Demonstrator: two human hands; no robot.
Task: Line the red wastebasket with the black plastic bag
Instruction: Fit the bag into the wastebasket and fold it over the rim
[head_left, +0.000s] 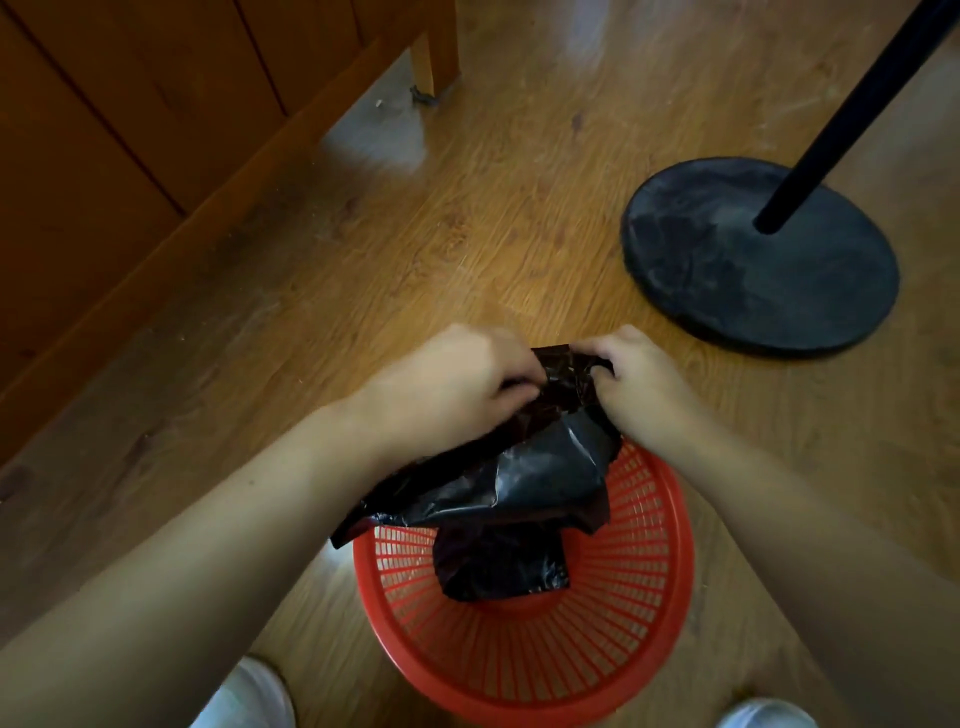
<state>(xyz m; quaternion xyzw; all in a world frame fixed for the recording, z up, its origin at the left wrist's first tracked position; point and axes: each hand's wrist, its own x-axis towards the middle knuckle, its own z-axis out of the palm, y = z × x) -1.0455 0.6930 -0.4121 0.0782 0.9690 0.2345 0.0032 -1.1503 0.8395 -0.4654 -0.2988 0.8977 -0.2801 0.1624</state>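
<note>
Wood-grain laminate floor (363, 270) across whole view, glossy patches near top. Orange-brown wooden furniture panel (119, 119) along left edge, one leg (435, 52) planted on floor at top centre. Black round stand base (759, 257) at right, dusty, with black pole (852, 111) rising up and out of frame at top right. Red wastebasket (613, 618) bottom centre, slatted plastic, upright on floor, mouth open toward camera, not yet lined. Black plastic bag (530, 478) crumpled and only partly unfolded, held above far rim of wastebasket; lower folded end hanging down inside the mouth, a flap trailing over left rim. Left hand (452, 387) pinched closed on top edge of bag from left, fingers curled in. Right hand (636, 382) clenched on same top edge from right, knuckles up. Both hands close together, nearly touching, bag's top bunched between them. Bare forearms entering from both lower corners. White shoe tips (249, 696) at bottom left and bottom right, either side of wastebasket. Small dark debris (423, 97) on floor beside furniture leg, too small to identify.
</note>
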